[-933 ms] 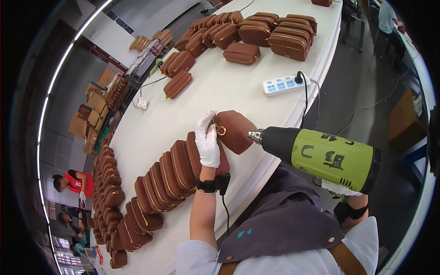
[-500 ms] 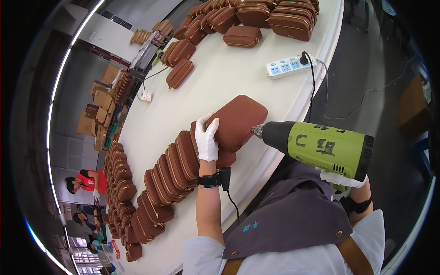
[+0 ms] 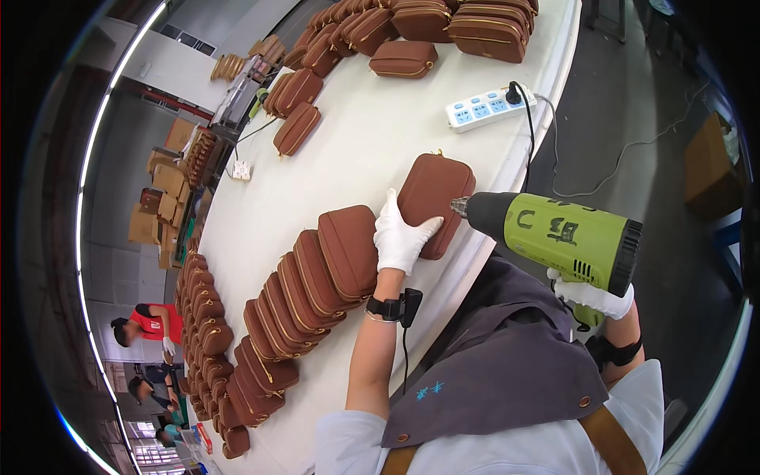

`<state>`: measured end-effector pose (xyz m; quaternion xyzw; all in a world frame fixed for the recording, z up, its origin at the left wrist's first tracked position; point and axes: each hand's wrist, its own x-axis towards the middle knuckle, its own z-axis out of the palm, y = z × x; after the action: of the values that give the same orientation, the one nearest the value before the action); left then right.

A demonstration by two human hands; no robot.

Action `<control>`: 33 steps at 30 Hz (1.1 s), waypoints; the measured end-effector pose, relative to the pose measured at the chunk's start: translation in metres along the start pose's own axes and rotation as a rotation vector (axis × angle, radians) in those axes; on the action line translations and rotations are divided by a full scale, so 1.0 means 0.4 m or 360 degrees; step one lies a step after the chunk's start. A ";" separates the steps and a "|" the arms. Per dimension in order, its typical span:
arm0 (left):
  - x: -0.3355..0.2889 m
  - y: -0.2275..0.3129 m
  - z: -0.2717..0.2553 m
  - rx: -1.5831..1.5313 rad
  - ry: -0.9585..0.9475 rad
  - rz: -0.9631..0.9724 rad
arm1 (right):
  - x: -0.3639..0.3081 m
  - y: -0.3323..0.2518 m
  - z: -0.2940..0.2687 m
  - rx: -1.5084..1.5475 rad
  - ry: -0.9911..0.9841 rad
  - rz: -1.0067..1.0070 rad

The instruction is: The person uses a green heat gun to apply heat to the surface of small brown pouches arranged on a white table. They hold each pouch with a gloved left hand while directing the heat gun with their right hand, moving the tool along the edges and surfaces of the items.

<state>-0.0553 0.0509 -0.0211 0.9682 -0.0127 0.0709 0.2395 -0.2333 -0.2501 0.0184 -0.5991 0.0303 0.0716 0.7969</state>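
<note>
Presently, from afar, I have the gloved right hand (image 3: 592, 296), lower right, wrapped around the grip of a green heat gun (image 3: 554, 233); its metal nozzle (image 3: 459, 207) points left at the edge of a brown bag (image 3: 434, 190), right of centre on the white table (image 3: 360, 158); I cannot tell whether they touch; my gloved left hand (image 3: 402, 236) holds that bag at its lower left, thumb across its face; left of it stands a row of bags (image 3: 305, 277); farther, a power strip (image 3: 484, 111) lies upper right, stacked bags (image 3: 489, 38) beyond.
</note>
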 end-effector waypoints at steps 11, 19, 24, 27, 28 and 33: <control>0.070 0.077 -0.001 0.0222 -0.0233 -0.0004 | 0.023 0.002 0.003 -0.0072 0.0059 0.0013; 0.120 -0.078 0.028 -0.1136 0.0371 -0.0261 | 0.037 -0.018 0.030 -0.0081 0.0189 0.0025; 0.089 -0.060 -0.081 -0.1572 0.0601 -0.0262 | 0.052 -0.038 0.033 -0.0194 0.0207 0.0063; 0.070 -0.069 -0.123 -0.1627 0.0667 -0.0223 | 0.066 -0.049 0.043 -0.0342 0.0030 0.0012; 0.067 -0.067 -0.130 -0.1643 0.0664 -0.0212 | 0.071 -0.045 0.047 -0.0356 -0.0056 -0.0118; 0.061 -0.041 -0.125 -0.1688 0.0523 -0.0181 | 0.108 -0.080 0.068 -0.0262 -0.0001 0.0125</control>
<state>-0.0367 0.0890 0.0186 0.6904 0.0431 0.1920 0.6961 -0.1870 -0.2294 0.0508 -0.6609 0.0477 0.1052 0.7416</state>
